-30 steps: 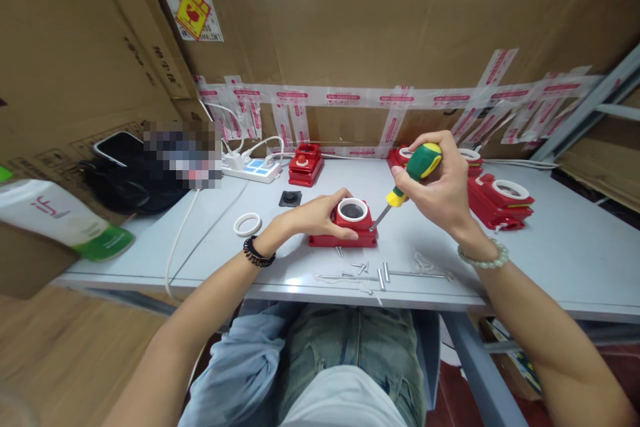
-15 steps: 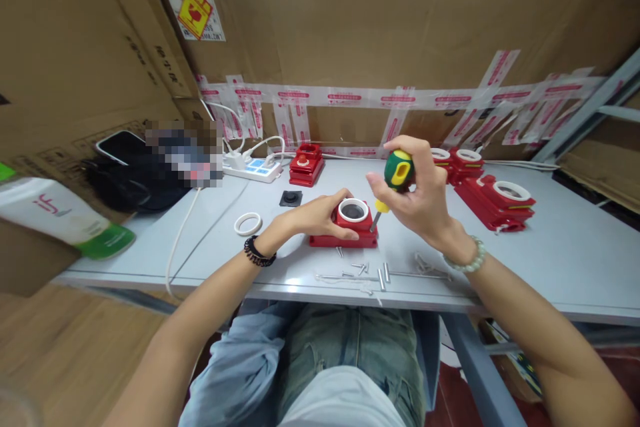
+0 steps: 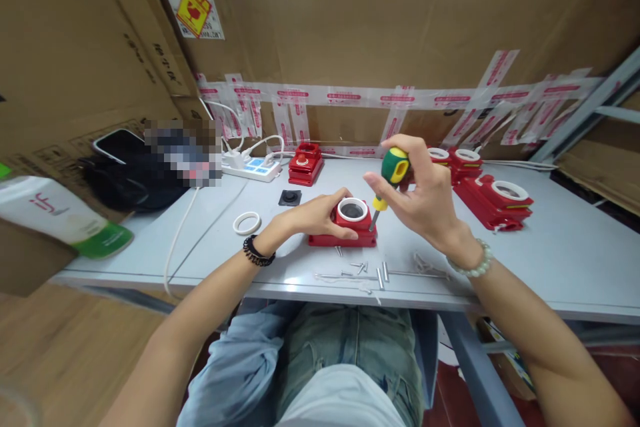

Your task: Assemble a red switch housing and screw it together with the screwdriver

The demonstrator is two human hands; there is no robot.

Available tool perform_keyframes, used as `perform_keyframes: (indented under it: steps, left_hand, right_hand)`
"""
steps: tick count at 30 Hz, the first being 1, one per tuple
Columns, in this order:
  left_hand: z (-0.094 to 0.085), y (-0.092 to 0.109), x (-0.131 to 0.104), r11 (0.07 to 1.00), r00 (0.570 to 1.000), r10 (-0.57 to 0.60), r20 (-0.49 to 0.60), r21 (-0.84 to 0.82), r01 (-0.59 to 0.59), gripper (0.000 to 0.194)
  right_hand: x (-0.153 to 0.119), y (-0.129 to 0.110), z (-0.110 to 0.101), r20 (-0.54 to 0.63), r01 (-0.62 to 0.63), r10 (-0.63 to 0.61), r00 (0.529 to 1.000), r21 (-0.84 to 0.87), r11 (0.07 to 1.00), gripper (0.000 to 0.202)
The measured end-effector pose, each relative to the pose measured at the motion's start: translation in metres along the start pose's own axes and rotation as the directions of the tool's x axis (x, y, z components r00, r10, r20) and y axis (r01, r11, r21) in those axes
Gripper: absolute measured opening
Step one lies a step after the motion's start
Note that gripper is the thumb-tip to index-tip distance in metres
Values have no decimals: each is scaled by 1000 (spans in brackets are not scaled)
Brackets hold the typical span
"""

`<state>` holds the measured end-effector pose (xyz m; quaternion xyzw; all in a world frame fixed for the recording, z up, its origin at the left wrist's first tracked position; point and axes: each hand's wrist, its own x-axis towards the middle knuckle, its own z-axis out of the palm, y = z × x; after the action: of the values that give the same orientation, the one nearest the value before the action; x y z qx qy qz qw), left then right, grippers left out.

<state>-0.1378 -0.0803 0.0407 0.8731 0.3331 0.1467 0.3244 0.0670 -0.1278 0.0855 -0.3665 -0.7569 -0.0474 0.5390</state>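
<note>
On the grey table lies a red housing point(image 3: 343, 240) with a white ring point(image 3: 352, 209) on its top. My left hand point(image 3: 323, 215) grips the housing from the left, thumb along its front and fingers behind. In my right hand point(image 3: 425, 190) is a green and yellow screwdriver point(image 3: 395, 168), tilted, its tip at the right corner of the housing. Whether a screw sits under the tip is too small to tell. Several loose screws point(image 3: 361, 267) and two metal pins point(image 3: 383, 273) lie in front of the housing.
A loose white ring point(image 3: 247, 223) and a black square part point(image 3: 290, 197) lie left. Behind stand another red housing point(image 3: 305, 164) and a power strip point(image 3: 255, 169). More red housings point(image 3: 495, 203) stand right. A white-green tube point(image 3: 65, 217) is far left.
The screwdriver handle has turned a little in my right hand, and the fingers have shifted on it. The left hand and the housing stay in place.
</note>
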Motion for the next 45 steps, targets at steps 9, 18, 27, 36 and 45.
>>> perform_keyframes:
  steps: [9,18,27,36,45]
  left_hand:
    - [0,1,0,1000,1000,0,8,10,0,59]
    - [0,0,0,1000,1000,-1,10,-4,1,59]
    - [0,0,0,999,1000,-16,19,30,16,59]
    - [0,1,0,999,1000,-22,9,30,21,59]
    - [0,0,0,1000,1000,-13,22,-1,13,60]
  right_hand:
    - [-1,4,-3,99,-48,39,994,87,995,46]
    - [-1,7,-6,222,-83,28,975,242,967,49]
    - [0,5,-8,257,-87,12,966,284,955,45]
    - [-8,6,3,87,-44,32,996,148,988,56]
    - [-3,6,-12,307,-165,74,949,280,946,55]
